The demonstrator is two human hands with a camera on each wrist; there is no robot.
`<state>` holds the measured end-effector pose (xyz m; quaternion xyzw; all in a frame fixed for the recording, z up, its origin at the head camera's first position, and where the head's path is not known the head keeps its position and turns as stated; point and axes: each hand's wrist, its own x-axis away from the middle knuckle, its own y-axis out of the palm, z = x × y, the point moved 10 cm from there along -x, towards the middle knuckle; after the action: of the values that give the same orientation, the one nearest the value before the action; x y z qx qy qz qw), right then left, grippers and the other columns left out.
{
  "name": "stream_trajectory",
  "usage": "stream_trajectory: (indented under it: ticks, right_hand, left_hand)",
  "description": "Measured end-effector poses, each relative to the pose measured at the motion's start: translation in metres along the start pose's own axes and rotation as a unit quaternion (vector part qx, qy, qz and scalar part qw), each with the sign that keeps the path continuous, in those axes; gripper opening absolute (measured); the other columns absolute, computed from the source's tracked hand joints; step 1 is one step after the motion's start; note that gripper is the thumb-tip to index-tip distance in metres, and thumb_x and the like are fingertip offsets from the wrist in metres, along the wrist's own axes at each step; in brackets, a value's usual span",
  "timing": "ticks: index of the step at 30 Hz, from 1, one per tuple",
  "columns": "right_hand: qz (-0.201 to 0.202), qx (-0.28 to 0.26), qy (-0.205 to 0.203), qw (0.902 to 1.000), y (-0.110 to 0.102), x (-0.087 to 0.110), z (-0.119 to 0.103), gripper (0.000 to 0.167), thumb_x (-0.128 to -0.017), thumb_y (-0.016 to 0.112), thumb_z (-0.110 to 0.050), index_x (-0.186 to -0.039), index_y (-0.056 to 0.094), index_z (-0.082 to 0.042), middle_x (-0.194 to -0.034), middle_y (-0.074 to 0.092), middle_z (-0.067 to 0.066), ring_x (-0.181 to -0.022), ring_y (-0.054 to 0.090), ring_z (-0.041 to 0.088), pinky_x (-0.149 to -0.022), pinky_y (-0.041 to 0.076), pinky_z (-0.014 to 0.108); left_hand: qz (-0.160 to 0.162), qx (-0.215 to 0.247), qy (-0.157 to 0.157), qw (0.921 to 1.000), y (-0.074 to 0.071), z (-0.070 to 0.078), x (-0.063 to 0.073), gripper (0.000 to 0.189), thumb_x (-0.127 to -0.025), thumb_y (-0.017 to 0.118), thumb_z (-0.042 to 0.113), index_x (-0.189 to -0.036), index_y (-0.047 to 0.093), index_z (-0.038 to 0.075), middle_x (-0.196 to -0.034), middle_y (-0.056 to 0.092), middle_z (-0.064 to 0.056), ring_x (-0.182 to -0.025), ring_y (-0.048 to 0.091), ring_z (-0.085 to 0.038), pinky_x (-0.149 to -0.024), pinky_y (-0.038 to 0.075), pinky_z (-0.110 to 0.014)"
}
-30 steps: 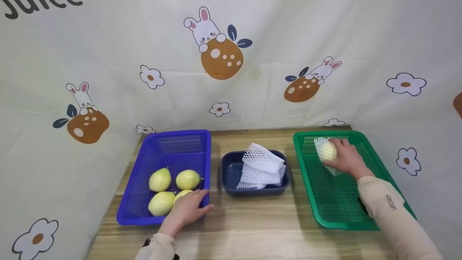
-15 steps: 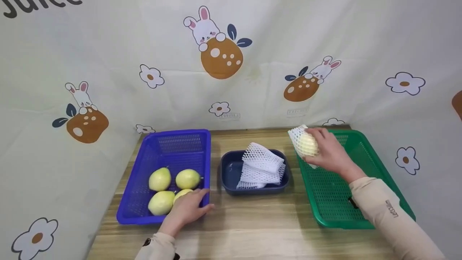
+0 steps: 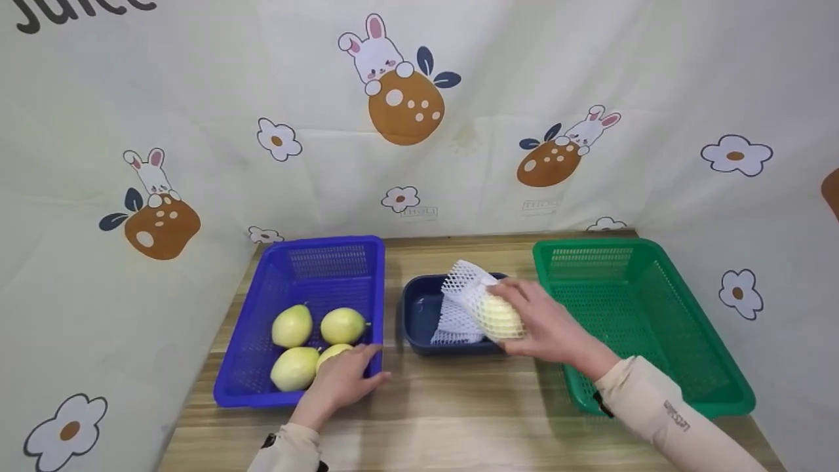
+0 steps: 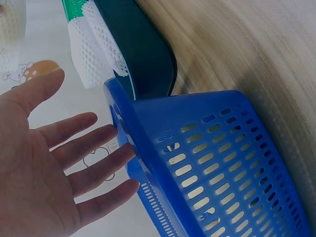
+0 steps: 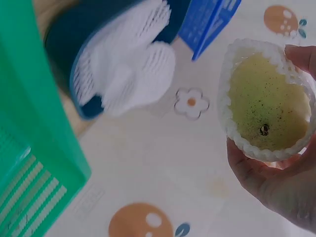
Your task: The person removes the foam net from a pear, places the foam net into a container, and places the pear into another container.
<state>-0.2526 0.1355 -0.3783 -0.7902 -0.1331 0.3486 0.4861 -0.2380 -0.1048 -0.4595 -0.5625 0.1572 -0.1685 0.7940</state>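
My right hand (image 3: 554, 328) grips a yellow-green pear (image 5: 266, 98) wrapped in a white foam net sleeve (image 3: 473, 292), above the dark blue tub (image 3: 419, 314). The right wrist view shows the pear's spotted end framed by the sleeve's edge, fingers and thumb around it. Other white foam nets (image 3: 453, 326) lie in the tub, partly hidden behind the held pear. My left hand (image 3: 344, 377) is over the near right corner of the blue basket (image 3: 379, 282), fingers spread and relaxed, as the left wrist view shows. Several bare pears (image 3: 293, 326) sit in that basket, one partly covered by this hand.
On the right stands a green basket (image 3: 655, 314), under part of my right forearm. All three containers rest on a wood-grain table (image 3: 446, 419). A printed cloth (image 3: 485, 170) with rabbits and flowers hangs behind and at both sides.
My right hand has carried the sleeved pear left, from over the green basket to over the dark blue tub. The left hand has stayed in place at the blue basket.
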Motion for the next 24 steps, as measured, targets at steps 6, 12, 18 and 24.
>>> stream_trajectory:
  ticks: [6,12,18,24]
  right_hand:
    - [-0.033,0.012,-0.056,0.9978,0.04,0.011,-0.029,0.079,-0.054,0.075,-0.031,-0.126,0.044,-0.016,-0.122,0.042,0.007,-0.106,0.041,0.022,-0.075,0.045,0.039]
    - [-0.077,0.03,-0.082,0.9932,0.082,0.027,-0.042,0.08,-0.054,0.073,-0.034,-0.126,0.044,-0.018,-0.122,0.042,0.007,-0.104,0.042,0.022,-0.073,0.046,0.038]
    - [-0.116,0.054,-0.096,0.9871,0.119,0.041,-0.043,0.079,-0.053,0.073,-0.035,-0.125,0.045,-0.019,-0.121,0.042,0.007,-0.102,0.041,0.023,-0.071,0.046,0.038]
    - [-0.149,0.057,-0.084,0.9837,0.142,0.051,-0.036,0.079,-0.054,0.073,-0.031,-0.126,0.044,-0.02,-0.123,0.041,0.007,-0.103,0.04,0.025,-0.073,0.045,0.041]
  left_hand:
    - [-0.009,0.009,-0.005,0.9999,0.002,-0.001,0.0,0.051,-0.08,0.06,0.039,-0.115,0.054,0.003,-0.109,0.056,-0.021,-0.095,0.054,-0.036,-0.076,0.043,-0.047]
    - [-0.007,0.016,-0.007,0.9998,0.003,-0.001,0.002,0.05,-0.08,0.06,0.038,-0.115,0.054,0.003,-0.11,0.055,-0.022,-0.098,0.052,-0.037,-0.079,0.042,-0.048]
    - [0.008,0.012,-0.003,0.9999,0.002,0.0,0.003,0.049,-0.08,0.06,0.039,-0.114,0.055,0.004,-0.11,0.055,-0.02,-0.097,0.053,-0.036,-0.077,0.043,-0.046]
    - [0.011,0.013,0.001,0.9998,0.002,0.0,0.005,0.05,-0.08,0.06,0.04,-0.114,0.055,0.003,-0.11,0.056,-0.019,-0.097,0.053,-0.034,-0.075,0.043,-0.046]
